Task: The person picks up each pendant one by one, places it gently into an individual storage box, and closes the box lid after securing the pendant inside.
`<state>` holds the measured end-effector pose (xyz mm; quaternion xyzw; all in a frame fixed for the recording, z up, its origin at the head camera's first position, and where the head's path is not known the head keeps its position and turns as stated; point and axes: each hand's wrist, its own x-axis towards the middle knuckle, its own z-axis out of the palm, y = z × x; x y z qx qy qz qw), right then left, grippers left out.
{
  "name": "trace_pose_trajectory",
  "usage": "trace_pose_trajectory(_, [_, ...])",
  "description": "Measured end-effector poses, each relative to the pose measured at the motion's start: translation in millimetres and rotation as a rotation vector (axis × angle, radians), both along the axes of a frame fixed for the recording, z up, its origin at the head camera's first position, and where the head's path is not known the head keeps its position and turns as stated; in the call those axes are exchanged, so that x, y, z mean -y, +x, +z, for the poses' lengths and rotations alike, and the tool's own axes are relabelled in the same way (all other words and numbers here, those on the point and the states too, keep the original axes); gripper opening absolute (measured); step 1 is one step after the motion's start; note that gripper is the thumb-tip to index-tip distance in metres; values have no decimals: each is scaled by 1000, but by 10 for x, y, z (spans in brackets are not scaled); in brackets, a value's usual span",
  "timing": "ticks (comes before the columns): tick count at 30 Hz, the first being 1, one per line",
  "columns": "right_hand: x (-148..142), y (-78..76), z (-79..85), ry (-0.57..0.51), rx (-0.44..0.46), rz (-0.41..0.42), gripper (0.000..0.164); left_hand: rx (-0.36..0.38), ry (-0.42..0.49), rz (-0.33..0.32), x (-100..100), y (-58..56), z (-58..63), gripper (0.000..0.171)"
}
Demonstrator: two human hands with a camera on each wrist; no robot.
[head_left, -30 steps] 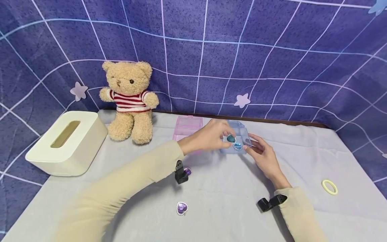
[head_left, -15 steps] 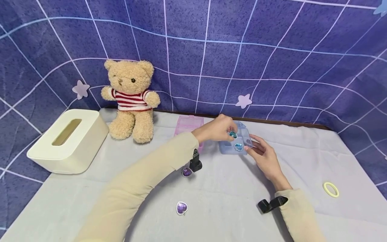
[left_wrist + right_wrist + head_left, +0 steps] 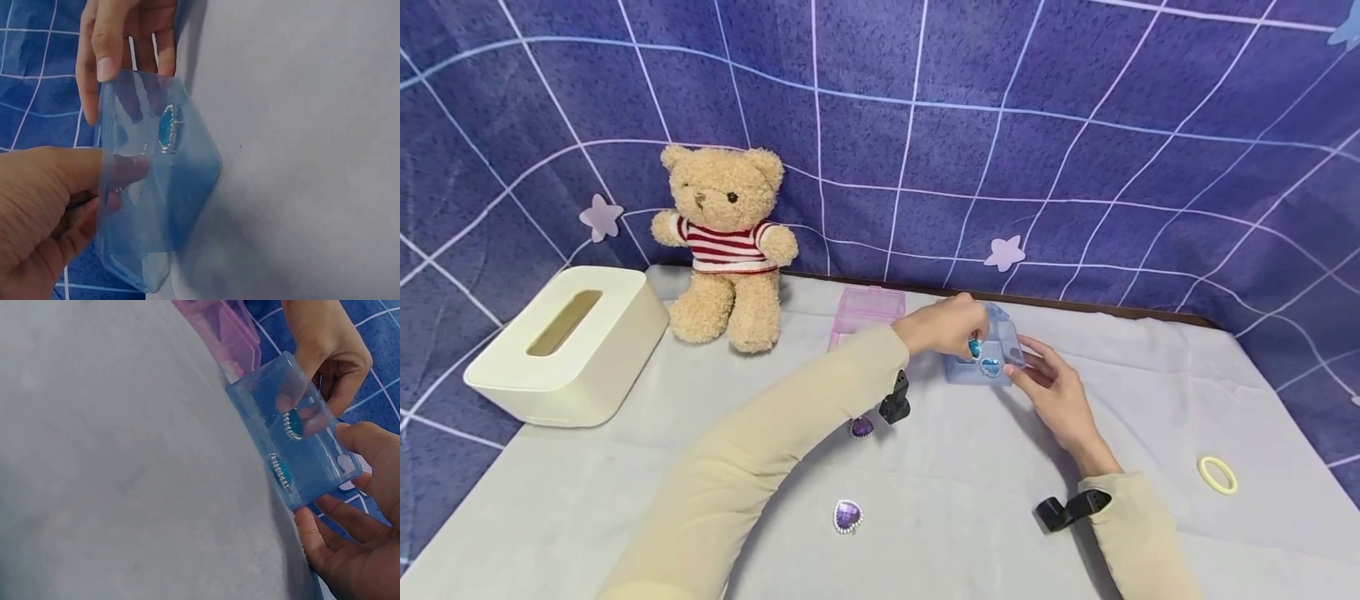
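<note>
My left hand (image 3: 949, 325) reaches down into an open, clear blue plastic box (image 3: 961, 374), its thumb and fingers pinching a blue gem with a beaded silver edge (image 3: 975, 347). A second blue gem (image 3: 991, 367) lies in the box's front right part. At the box's right side, my right hand (image 3: 1058, 404) grips the wall with thumb and fingers. Through the clear wall (image 3: 250, 394) in the right wrist view, the pinched gem (image 3: 292, 425) appears between the left fingertips, above the other gem (image 3: 281, 472).
Left of the blue box stands an open pink box (image 3: 868, 304), partly behind the left arm. Two purple heart gems (image 3: 847, 517) (image 3: 862, 427) lie nearer. A yellow ring (image 3: 1217, 475) is at right; a teddy bear (image 3: 722, 250) and a white tissue box (image 3: 568, 350) stand left.
My left hand has shifted right and then lowered, carrying the pinched gem down into the blue box. My right hand keeps its grip on the box, nearly unmoved.
</note>
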<state>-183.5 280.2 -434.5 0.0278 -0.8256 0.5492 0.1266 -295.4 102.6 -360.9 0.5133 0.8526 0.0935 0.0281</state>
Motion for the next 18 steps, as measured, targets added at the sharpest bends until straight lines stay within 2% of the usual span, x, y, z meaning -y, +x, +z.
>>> trace_pose_trajectory(6, [13, 1, -4, -3, 9, -5, 55, -8, -52, 1, -10, 3, -56, 8])
trace_pose_trajectory(12, [17, 3, -15, -6, 19, -4, 55, -6, -54, 27, -39, 16, -101, 11])
trace_pose_trajectory(18, [1, 1, -11, -19, 19, -1, 55, -10, -55, 50, -64, 28, -91, 18])
